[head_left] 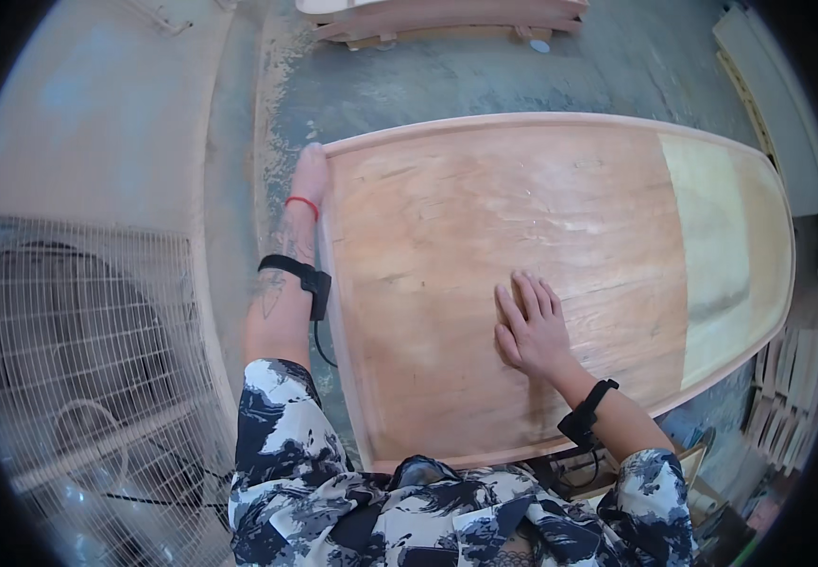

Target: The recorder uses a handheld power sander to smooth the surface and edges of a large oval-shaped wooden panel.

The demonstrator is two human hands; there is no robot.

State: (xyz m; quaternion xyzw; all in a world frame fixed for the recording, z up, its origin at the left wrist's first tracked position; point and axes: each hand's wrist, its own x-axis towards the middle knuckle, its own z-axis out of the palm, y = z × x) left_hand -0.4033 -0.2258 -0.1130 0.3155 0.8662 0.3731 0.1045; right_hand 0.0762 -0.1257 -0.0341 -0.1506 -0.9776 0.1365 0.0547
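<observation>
A large wooden panel [447, 246] lies in front of me, with a raised pinkish rim and a rounded right end. A pale yellowish band crosses its surface near that end. My right hand [534, 331] is on the middle of the panel, palm down with fingers stretched out and slightly apart, holding nothing. At the far left corner, my left hand [311, 173] is against the outside of the rim. It is blurred and its fingers are not distinct, so whether it grips the edge is unclear.
A wire mesh guard [88, 350] with a round dark opening behind it stands at the left. Beyond the panel, another pinkish piece [447, 21] sits above the worn bluish floor [513, 80]. Several wood strips [792, 397] are at the right, near a leaning pale board [775, 113].
</observation>
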